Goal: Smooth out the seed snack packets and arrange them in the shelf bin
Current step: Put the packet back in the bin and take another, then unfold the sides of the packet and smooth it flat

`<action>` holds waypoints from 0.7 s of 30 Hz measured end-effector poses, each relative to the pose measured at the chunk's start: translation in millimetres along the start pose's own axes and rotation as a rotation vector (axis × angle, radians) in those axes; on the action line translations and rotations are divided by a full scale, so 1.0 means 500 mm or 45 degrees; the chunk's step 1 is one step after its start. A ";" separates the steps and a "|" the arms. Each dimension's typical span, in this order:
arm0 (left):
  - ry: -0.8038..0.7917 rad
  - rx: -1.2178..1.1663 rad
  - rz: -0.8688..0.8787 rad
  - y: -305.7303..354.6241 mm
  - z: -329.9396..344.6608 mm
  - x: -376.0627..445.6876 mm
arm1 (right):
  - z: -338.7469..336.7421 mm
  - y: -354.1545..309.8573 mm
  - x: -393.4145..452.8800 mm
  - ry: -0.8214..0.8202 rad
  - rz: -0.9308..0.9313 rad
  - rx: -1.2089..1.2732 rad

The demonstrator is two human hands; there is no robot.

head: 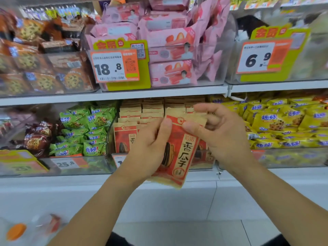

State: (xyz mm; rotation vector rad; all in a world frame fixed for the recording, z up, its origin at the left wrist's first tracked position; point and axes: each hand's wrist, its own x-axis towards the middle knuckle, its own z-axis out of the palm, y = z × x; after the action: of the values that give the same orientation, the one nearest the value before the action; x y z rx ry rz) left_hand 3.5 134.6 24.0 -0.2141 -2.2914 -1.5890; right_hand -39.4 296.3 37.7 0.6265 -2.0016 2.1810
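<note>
A red and tan seed snack packet [179, 153] with a black seed picture is held upright in front of the lower shelf. My left hand [147, 150] grips its left edge, thumb lying on the front. My right hand [220, 132] pinches its top right corner between thumb and fingers. Behind the hands, the clear shelf bin [113, 132] holds several rows of the same seed packets [142, 112] standing on end; some are hidden by my hands.
Green snack bags [85, 128] fill the bin to the left, yellow snack bags [284, 125] the bin to the right. Pink packages [170, 50] and price tags [115, 65] sit on the shelf above. A white shelf ledge [71, 181] runs below.
</note>
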 end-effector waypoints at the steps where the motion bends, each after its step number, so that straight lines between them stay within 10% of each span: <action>1: -0.046 -0.015 -0.071 0.000 -0.001 -0.001 | -0.003 0.003 -0.002 -0.014 0.168 0.064; 5: -0.028 -0.200 -0.377 -0.021 0.007 -0.022 | -0.006 0.028 -0.013 -0.117 0.649 0.097; 14: -0.551 -0.254 -0.592 -0.065 -0.040 -0.083 | 0.015 0.070 -0.025 0.076 0.508 0.006; 21: -0.283 -0.328 -0.571 -0.106 -0.039 -0.103 | -0.006 0.106 -0.052 -0.472 0.518 -0.311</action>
State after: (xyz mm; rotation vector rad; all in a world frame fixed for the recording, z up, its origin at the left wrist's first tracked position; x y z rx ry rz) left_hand 38.5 100.8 -34.8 0.0747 -2.4128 -2.1854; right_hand -35.3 297.6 -21.1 0.6770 -2.7501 2.0786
